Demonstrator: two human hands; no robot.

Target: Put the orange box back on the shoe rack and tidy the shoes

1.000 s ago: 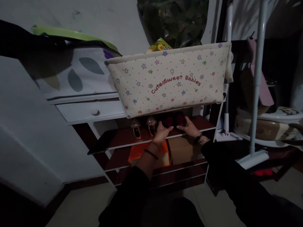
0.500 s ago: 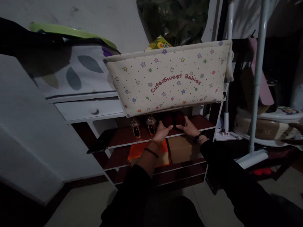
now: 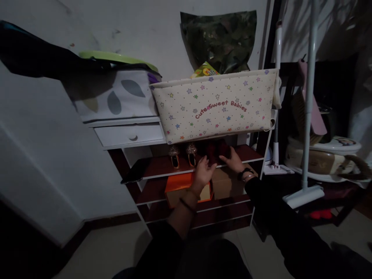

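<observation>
The left hand (image 3: 203, 173) hangs just in front of the shelf (image 3: 162, 164) edge with its fingers (image 3: 209, 167) spread and curled, closed on nothing. Half a second ago those fingers rested against the dark red shoes (image 3: 216, 149); now they have drawn back toward the person and sit a little lower, clear of the pair. The right hand (image 3: 233, 161) lies flat on the shelf board, its fingers together and outstretched, the tips at the right-hand shoe; whether they press on it or stop just short cannot be told in the dim light. The shoes themselves stand on the shelf straight beyond both sets of fingertips, tucked under the fabric bin (image 3: 216, 104) printed with stars. It looks as though the pair has been set in place and the left hand let go.

Left of the fingers stand two glittery shoes (image 3: 183, 154); below them, on the next shelf, an orange box (image 3: 178, 184) and a brown box (image 3: 228, 185). The red shoes are mostly in shadow beneath the bin, so their shape and how they face are hard to make out. The bin's contents are hidden but for a yellow packet (image 3: 205, 70).
</observation>
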